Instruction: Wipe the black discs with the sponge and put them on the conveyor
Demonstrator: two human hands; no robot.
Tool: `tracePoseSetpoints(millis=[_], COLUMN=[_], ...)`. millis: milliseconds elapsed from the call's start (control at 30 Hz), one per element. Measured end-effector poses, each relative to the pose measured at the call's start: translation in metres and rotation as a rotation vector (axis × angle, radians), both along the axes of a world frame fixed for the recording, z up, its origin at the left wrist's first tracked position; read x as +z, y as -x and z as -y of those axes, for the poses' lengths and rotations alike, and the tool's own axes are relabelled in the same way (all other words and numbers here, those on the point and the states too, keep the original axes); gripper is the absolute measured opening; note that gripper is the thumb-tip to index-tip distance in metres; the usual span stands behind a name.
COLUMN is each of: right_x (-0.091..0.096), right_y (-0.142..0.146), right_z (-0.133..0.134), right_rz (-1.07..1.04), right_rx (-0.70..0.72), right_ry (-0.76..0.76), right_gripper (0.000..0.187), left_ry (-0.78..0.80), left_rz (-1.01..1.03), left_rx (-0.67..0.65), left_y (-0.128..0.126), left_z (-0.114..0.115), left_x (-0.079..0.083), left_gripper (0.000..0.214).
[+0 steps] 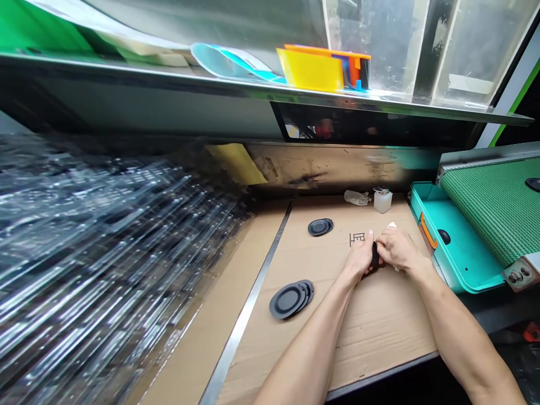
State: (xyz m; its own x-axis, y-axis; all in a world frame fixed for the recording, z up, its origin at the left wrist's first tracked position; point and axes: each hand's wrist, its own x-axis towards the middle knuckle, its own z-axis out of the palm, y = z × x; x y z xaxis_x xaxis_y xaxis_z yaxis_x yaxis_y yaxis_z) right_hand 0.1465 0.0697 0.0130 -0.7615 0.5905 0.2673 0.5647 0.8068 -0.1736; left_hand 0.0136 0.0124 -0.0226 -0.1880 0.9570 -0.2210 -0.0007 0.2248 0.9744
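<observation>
Bare forearms (314, 337) cross the worktop (379, 332): left hand (360, 257) pinches a black part (375, 255), right hand (395, 248) curls beside it, its pinch unclear; handwork, seemingly, and next needs steady hold.

Left hand (360, 256) is gripping black piece (375, 256); right hand (399, 247) is touching it. 2 fanned groups of black discs (288, 300) are lying on cardboard (388, 326); teal bin (470, 264) is sitting beside green belt (491, 197).

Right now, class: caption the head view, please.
Left hand and right hand meet at a black piece over cardboard, with overlapping black discs and a turquoise tray nearby.
</observation>
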Motion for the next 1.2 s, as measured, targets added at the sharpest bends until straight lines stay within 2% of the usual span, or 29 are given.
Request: tracePoseSetpoints(millis=[133, 200, 300, 367, 567, 800, 1000, 1067, 1200], right_x=[0.002, 0.001, -0.001, -0.003, -0.003, -0.008, -0.011, -0.013, -0.014], right_y=[-0.003, -0.006, -0.007, -0.006, -0.001, 0.004, 0.002, 0.002, 0.007], right_z=[0.0, -0.002, -0.005, -0.005, 0.004, 0.011, 0.006, 0.002, -0.002], right_rz=[-0.007, -0.053, -0.14, -0.143, -0.018, 0.041, 0.005, -0.066, -0.36], right_rx=[-0.059, -0.094, -0.159, -0.19, -0.171, -0.096, -0.114, -0.142, -0.22], right_ry=[0.065, 0.094, 0.114, 0.144, 0.269, 0.339, 0.27, 0.26, 0.279], right_gripper=[0.028, 0.027, 0.027, 0.027, 0.026, 0.021, 0.024, 0.018, 0.015], left_ry=[0.019, 0.035, 0.055, 0.079, 0.116, 0.079, 0.056, 0.027, -0.091], left_rz=[0.067, 0.25, 0.656, 0.868, 1.139, 1.163, 1.135, 1.102, 0.942], left_rx=[0.023, 0.092, 0.209, 0.23, 0.211, 0.2, 0.209, 0.227, 0.243], left_y=[0.0, 0.005, 0.021, 0.032, 0.046, 0.045, 0.045, 0.043, 0.029], left_z=[0.0, -0.002, -0.005, -0.004, -0.001, -0.003, -0.003, -0.004, -0.008], left_x=[0.0, 0.0, 0.003, 0.007, 0.012, 0.008, 0.004, 0.002, -0.006], left_gripper=[0.077, 0.072, 0.065, 0.062, 0.053, 0.055, 0.056, 0.058, 0.056])
